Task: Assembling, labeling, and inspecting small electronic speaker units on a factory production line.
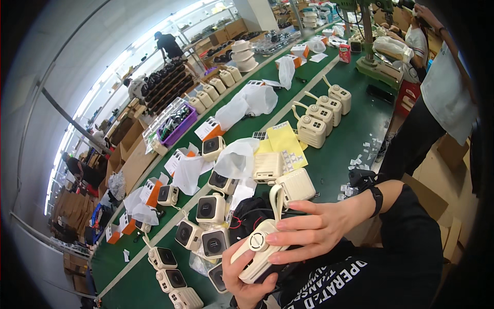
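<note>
Step in hand: inspection of one cream handheld fan unit, held above the near edge of the green counter. Left hand grasps it from below; right hand rests fingers on it. Next move probably calls for turning the unit while keeping the lower grip firm.

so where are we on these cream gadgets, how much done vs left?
Done, by the look of it: three cream units stand lined up upright on the green table. In hand: the left hand cups one cream unit from below while the right hand presses its top. Left: a row of dark-faced units and a unit lying on its side wait nearby.
</note>
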Demonstrator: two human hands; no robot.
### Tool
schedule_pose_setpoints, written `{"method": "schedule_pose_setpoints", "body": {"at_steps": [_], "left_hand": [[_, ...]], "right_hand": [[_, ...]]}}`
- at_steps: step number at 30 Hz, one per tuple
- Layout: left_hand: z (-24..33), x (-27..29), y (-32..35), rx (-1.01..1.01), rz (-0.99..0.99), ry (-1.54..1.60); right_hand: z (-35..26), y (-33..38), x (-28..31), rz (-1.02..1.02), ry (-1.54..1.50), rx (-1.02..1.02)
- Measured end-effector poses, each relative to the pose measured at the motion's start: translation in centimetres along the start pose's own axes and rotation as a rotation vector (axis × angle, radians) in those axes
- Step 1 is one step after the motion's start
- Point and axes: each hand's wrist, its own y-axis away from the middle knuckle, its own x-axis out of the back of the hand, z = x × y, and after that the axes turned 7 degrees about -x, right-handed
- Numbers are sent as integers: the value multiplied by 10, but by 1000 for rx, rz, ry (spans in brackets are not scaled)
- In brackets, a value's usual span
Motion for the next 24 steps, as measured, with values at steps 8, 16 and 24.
{"method": "schedule_pose_setpoints", "body": {"at_steps": [8, 16, 24], "left_hand": [[9, -12, -9, 388, 340, 225], [10, -17, -24, 489, 439, 393], [9, -15, -23, 475, 427, 357]], "right_hand": [[2, 7, 2, -131, -498, -326], [-19, 12, -21, -140, -1429, -930], [-32, 14, -28, -59, -1710, -1097]]}}
